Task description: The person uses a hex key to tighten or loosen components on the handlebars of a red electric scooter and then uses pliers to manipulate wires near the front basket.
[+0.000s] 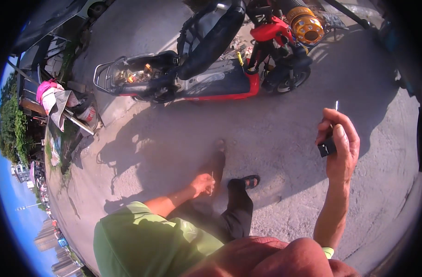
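Rod and block in my right hand, scooter across the yard

In the head view, my right hand (340,141) was raised on the right, well apart from the scooter (255,85). Its fingers were closed on a thin metal rod (336,105), the bright tip poking up past my forefinger, and a black block (326,147) sat against the curled fingers, lower down. I couldn't tell whether rod and block were one piece. My left hand (202,184) was low, near the middle, its fingers narrowed round a thin pale stick (213,175), too small to say what kind.

The red and black scooter stood beyond both hands, its front wheel (294,79) to the right and its seat (215,41) tipped up. Behind the footboard (220,78), small things lay in the open storage bin (162,63), next to the metal rack (98,76). A gold canister (308,30) showed at the front end. One sandal (251,181) of mine was on the sunlit concrete (289,221), between my hands. A pink cloth (45,88) lay on a heap at the far left, with greenery (20,134) beyond it
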Tool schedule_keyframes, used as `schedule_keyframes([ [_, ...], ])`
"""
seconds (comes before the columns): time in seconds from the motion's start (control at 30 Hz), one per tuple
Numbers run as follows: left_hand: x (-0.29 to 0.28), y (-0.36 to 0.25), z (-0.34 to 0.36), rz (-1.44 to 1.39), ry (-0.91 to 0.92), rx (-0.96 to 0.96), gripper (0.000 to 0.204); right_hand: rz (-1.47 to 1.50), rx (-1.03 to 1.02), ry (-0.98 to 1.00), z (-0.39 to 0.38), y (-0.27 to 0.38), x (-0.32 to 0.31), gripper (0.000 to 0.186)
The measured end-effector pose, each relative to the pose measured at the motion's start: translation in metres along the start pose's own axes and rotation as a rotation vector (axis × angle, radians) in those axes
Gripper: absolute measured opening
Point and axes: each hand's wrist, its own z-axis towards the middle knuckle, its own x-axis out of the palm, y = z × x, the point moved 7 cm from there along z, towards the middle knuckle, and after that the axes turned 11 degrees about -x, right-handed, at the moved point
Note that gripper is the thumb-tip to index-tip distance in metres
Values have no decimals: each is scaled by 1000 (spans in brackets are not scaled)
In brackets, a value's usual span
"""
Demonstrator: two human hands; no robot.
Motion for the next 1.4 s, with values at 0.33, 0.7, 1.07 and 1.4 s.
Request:
schedule_keyframes([
  [0.33, -68, -17, 71, 309, -39, -56, 13, -539, -65, 58, 98, 115, 57, 54],
  [0.7, -179, -116, 64, 27, 49, -4, 13, -1427, 129, 289, 183, 116, 108, 49],
  [1.07, -172, -177, 79, 37, 271, -105, 13, -1813, 397, 343, 197, 127, 155, 38],
  [1.4, -177, -196, 87, 32, 264, -142, 10, -1858, 500, 330, 222, 108, 148, 39],
])
